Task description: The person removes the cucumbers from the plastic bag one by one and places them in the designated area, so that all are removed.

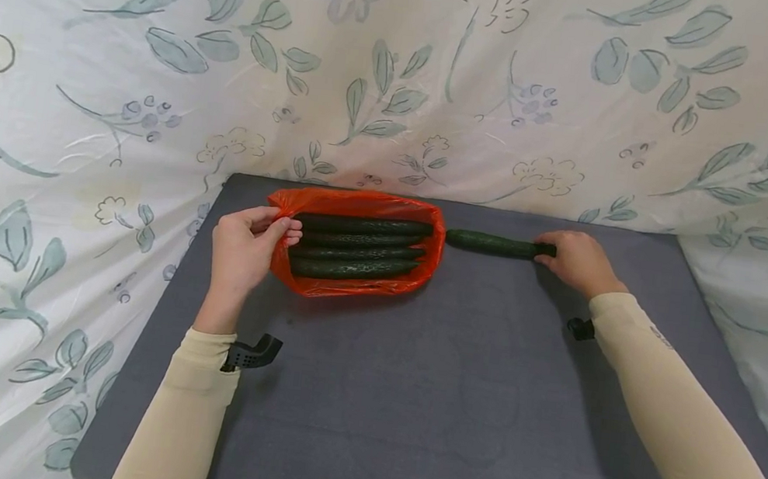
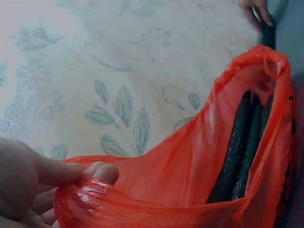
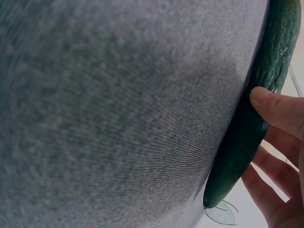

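Observation:
An orange plastic bag point(image 1: 359, 204) lies on the grey mat point(image 1: 439, 386) with several dark green cucumbers point(image 1: 353, 269) inside it. My left hand point(image 1: 246, 244) pinches the bag's left edge; the left wrist view shows the fingers point(image 2: 95, 173) gathered on the orange film point(image 2: 190, 166) with cucumbers point(image 2: 237, 152) inside. One more cucumber point(image 1: 492, 243) lies on the mat just right of the bag. My right hand point(image 1: 578, 261) grips its right end; the right wrist view shows thumb and fingers point(image 3: 278, 111) curled round the cucumber point(image 3: 251, 118).
A floral white sheet point(image 1: 401, 77) drapes behind and on both sides of the mat. Black wrist camera mounts point(image 1: 251, 353) sit at each forearm. The near half of the mat is bare grey fabric.

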`<action>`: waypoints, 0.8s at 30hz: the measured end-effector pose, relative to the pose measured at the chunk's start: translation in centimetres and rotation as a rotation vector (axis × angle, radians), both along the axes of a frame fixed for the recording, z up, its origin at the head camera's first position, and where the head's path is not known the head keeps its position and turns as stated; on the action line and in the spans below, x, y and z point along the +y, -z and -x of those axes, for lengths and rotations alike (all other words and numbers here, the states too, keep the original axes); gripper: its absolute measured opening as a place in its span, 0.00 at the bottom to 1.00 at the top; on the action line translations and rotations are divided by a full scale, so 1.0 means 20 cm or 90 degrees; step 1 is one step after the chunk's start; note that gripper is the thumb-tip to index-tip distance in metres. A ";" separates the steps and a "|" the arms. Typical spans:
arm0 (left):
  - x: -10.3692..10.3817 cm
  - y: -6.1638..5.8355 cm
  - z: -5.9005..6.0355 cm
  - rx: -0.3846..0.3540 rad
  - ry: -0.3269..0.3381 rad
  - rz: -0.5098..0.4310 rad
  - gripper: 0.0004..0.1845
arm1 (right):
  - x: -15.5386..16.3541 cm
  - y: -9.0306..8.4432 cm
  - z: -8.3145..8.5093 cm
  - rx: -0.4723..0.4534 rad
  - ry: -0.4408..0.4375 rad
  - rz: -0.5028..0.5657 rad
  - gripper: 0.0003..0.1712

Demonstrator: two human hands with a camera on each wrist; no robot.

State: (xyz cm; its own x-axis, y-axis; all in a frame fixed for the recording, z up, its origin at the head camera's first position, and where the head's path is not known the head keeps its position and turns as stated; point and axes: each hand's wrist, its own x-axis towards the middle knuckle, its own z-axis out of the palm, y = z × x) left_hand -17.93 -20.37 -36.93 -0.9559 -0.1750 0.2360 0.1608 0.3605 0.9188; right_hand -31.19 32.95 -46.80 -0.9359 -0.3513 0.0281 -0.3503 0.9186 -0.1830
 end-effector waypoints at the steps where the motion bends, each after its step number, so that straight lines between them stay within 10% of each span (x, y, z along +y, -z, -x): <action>1: 0.00 0.00 0.00 0.000 -0.001 0.001 0.18 | 0.00 0.00 0.00 0.000 -0.001 0.001 0.22; 24: 0.00 0.00 -0.01 0.005 0.004 -0.004 0.15 | -0.02 0.00 -0.06 -0.015 0.012 0.037 0.26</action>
State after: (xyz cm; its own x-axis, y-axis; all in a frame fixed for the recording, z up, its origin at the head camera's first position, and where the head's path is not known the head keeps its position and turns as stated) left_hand -17.83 -20.45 -36.94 -0.9550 -0.1713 0.2420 0.1697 0.3536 0.9199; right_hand -30.03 32.63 -46.79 -0.9431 -0.3315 0.0255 -0.3274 0.9126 -0.2450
